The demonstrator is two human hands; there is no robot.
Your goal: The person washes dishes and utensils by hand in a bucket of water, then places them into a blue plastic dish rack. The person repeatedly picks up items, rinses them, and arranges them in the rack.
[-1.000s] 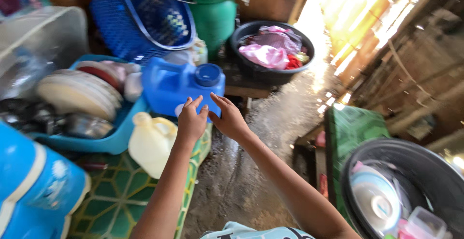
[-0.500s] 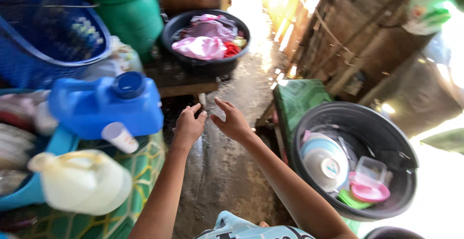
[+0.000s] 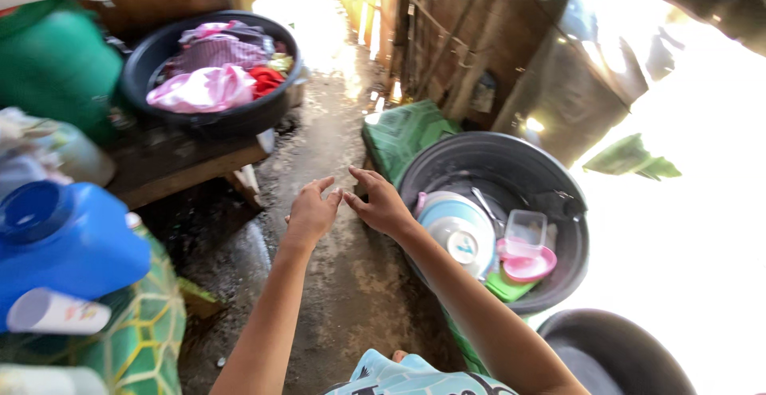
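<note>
Both empty hands hover over the wet floor, left hand (image 3: pixel 311 213) and right hand (image 3: pixel 381 203) fingertips nearly touching, fingers loosely spread, pointing away from the body. The black basin (image 3: pixel 558 179) of dishes sits just right of them; a second ago they were by the blue jug (image 3: pixel 64 243).

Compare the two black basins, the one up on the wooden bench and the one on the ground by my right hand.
The bench basin sits raised on the wooden bench; the ground basin stands low, near the right hand. The bench basin is heaped with pink and red clothes; the ground basin holds dishes and a clear container. Both are round, black tubs.
</note>
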